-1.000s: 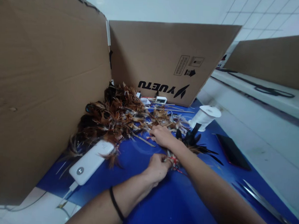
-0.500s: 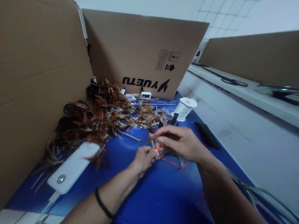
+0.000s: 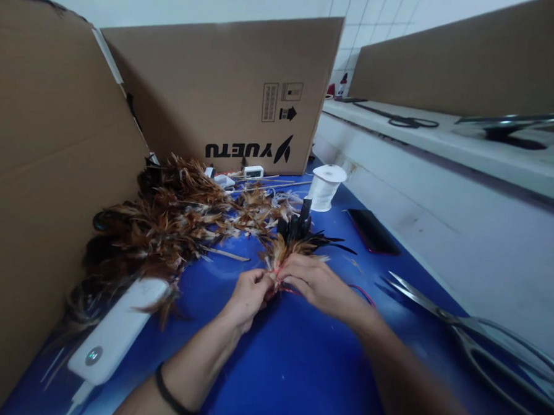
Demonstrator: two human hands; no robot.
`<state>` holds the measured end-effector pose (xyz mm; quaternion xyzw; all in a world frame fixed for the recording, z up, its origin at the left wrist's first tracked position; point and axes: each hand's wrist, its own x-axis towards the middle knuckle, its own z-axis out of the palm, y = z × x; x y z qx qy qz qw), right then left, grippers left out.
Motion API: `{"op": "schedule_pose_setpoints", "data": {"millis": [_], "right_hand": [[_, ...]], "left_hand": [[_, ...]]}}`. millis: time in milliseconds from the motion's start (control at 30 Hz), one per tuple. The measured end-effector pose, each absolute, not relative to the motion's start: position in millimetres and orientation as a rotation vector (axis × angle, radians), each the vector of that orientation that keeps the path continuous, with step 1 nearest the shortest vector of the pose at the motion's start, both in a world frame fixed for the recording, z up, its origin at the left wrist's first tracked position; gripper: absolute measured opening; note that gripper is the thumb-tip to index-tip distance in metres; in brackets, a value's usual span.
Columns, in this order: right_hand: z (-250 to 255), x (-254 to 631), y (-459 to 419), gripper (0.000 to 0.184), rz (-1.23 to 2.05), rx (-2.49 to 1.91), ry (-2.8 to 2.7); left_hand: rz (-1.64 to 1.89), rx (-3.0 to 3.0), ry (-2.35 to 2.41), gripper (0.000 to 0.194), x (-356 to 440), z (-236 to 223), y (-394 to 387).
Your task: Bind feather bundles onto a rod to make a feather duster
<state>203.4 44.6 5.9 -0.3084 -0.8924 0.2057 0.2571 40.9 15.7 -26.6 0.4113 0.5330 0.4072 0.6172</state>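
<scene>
A bundle of brown and black feathers (image 3: 281, 248) stands just past my fingers, its quill ends bound with red string (image 3: 276, 268). My left hand (image 3: 249, 296) is closed, pinching the bound end from the left. On the right side of the same binding, my right hand (image 3: 317, 287) has its fingertips pressed together at the red string. A loose length of the string trails out to the right behind my right hand. The exact grip of the right fingertips is partly hidden by the hand itself.
Loose brown feathers (image 3: 150, 225) are heaped at the left, beside a white power bank (image 3: 117, 332). A white spool (image 3: 327, 188), a dark phone (image 3: 373, 231) and large scissors (image 3: 448, 317) lie at the right. Cardboard (image 3: 194, 92) walls the back and left of the blue table (image 3: 291, 381).
My right hand has come down and closer to the left hand at the binding. The black feathers of the bundle now show above it. The view has shifted to the right.
</scene>
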Motion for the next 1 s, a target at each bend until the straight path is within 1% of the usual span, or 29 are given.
{"op": "schedule_pose_setpoints", "data": {"millis": [300,567,867,1000], "right_hand": [[-0.6,195.9,40.6,0.023,0.500,-0.906,-2.353],[-1.9,192.5,42.8,0.015,0.589,-0.969,-2.286],[1.5,193.6,42.2,0.016,0.615,-0.992,-2.271],[-0.4,193.0,42.0,0.017,0.626,-0.991,-2.257]], "left_hand": [[0.958,0.928,1.189,0.037,41.3,-26.3,15.2],[0.970,0.957,1.203,0.038,42.7,-30.3,13.1],[0.950,1.040,1.184,0.041,43.3,-32.0,9.5],[0.935,1.069,1.168,0.040,42.0,-30.8,10.3]]}}
